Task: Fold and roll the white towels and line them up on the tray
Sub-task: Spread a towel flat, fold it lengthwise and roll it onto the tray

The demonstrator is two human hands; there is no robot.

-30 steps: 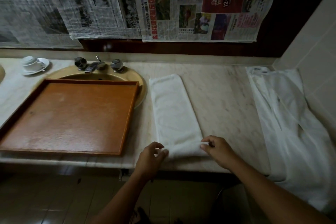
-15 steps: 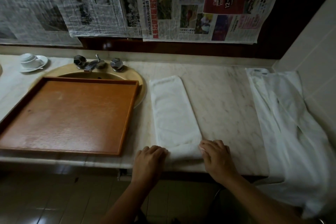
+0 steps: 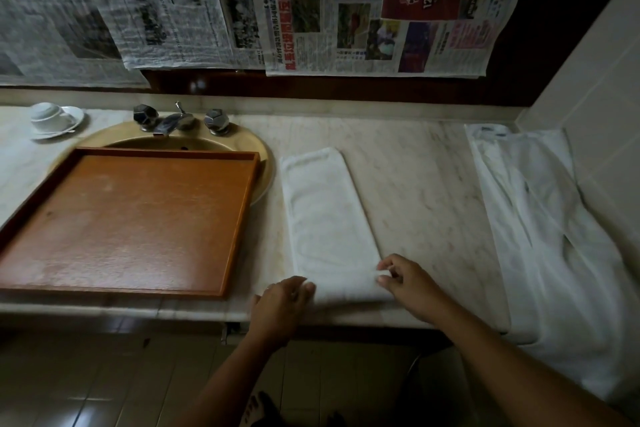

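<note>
On the left part of the counter (image 3: 408, 184), a flat rectangular wooden tray (image 3: 131, 218) with a low raised rim lies partly over an oval tan sink (image 3: 194, 140); its orange-brown floor is smooth, a little mottled, and holds nothing. Behind the sink stand a chrome tap (image 3: 173, 121) and two faceted chrome knobs. Near the counter's back left corner a white cup (image 3: 48, 114) lies tipped on a white saucer (image 3: 65, 125). The counter itself is pale veined marble with a squared front edge.

Just right of the tray, a white towel (image 3: 325, 215) lies folded into a long narrow strip with rounded far corners, running from the front edge toward the back. Its terry surface looks soft and faintly ribbed. The near end is thickened where the first turn of a roll sits at the counter's front edge. The left hand (image 3: 282, 305) rests on the left end of that roll, fingers curled loosely over the cloth. The right hand (image 3: 408, 284) is at the roll's right end, thumb and fingertips pinching a bit of the towel's edge.

Along the right end of the counter, against the tiled side wall, more white cloth (image 3: 540, 236) lies spread and creased, draping over the front edge. Sheets of newspaper (image 3: 311, 10) hang across the back wall above the counter.
</note>
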